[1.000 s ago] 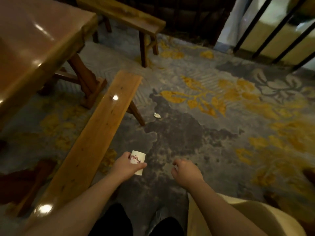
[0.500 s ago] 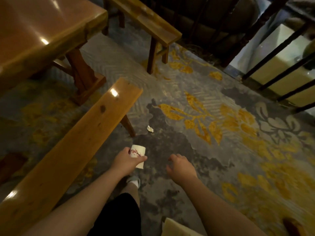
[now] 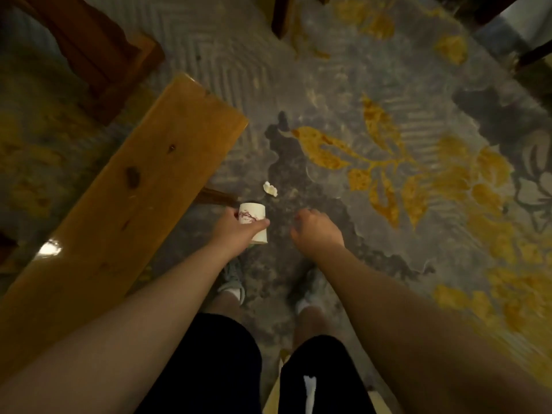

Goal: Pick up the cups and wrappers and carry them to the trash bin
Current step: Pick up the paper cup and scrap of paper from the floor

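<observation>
My left hand (image 3: 236, 231) grips a small white paper cup (image 3: 254, 218) with a red pattern, held upside down over the carpet. A crumpled white wrapper (image 3: 270, 188) lies on the dark patch of carpet just beyond the cup. My right hand (image 3: 316, 231) hangs beside the left, fingers curled downward, a short way right of and nearer than the wrapper. Whether it holds anything is hidden from me.
A long wooden bench (image 3: 134, 198) runs along my left side, its end close to the cup. A table's wooden base (image 3: 98, 52) stands at the far left, another bench's leg (image 3: 280, 13) at the top. Patterned grey and yellow carpet (image 3: 403, 150) spreads to the right. My feet (image 3: 233, 279) stand below my hands.
I have stepped forward and tilted my view down; the wrapper is now close in front of my hands. The cup stays in my left hand.
</observation>
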The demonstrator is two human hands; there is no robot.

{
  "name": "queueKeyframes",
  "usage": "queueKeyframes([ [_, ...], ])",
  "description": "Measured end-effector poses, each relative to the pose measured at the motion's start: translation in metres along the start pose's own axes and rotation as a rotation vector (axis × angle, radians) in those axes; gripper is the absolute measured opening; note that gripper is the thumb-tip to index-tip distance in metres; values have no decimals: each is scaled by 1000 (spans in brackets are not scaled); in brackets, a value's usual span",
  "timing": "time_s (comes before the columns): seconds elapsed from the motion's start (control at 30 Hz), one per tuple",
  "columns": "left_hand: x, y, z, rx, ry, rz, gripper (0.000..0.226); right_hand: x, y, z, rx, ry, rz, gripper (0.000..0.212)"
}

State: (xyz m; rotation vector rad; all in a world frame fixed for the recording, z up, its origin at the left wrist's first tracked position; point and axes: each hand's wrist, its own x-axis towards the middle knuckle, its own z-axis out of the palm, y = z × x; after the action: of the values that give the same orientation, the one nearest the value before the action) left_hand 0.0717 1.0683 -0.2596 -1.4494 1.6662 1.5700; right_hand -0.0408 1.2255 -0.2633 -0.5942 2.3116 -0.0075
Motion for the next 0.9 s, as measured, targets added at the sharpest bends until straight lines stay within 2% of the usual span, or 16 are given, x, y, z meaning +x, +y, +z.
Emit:
queueKeyframes([
  [0.17, 81, -24, 38, 8, 33, -72, 83, 125, 24, 53, -146, -126, -101, 40],
  [0.33, 169, -61, 86, -32, 88, -161, 73, 250, 41, 121, -298, -159, -259, 56],
  [0.43, 210, -81, 113, -95, 108, -238, 75, 304, 52, 162, -312, -208, -249, 60],
  [0.53, 247, -97, 136, -141, 120, -323, 85, 344, 58, 197, -321, -291, -199, 77],
  [0.63, 275, -106, 151, -170, 158, -361, 87, 370, 63, 227, -321, -300, -226, 88],
  [0.77, 296, -117, 164, -155, 142, -367, 87, 395, 73, 259, -291, -296, -277, 76],
  [0.9, 297, -125, 164, -115, 138, -332, 86, 396, 84, 276, -322, -284, -328, 52],
])
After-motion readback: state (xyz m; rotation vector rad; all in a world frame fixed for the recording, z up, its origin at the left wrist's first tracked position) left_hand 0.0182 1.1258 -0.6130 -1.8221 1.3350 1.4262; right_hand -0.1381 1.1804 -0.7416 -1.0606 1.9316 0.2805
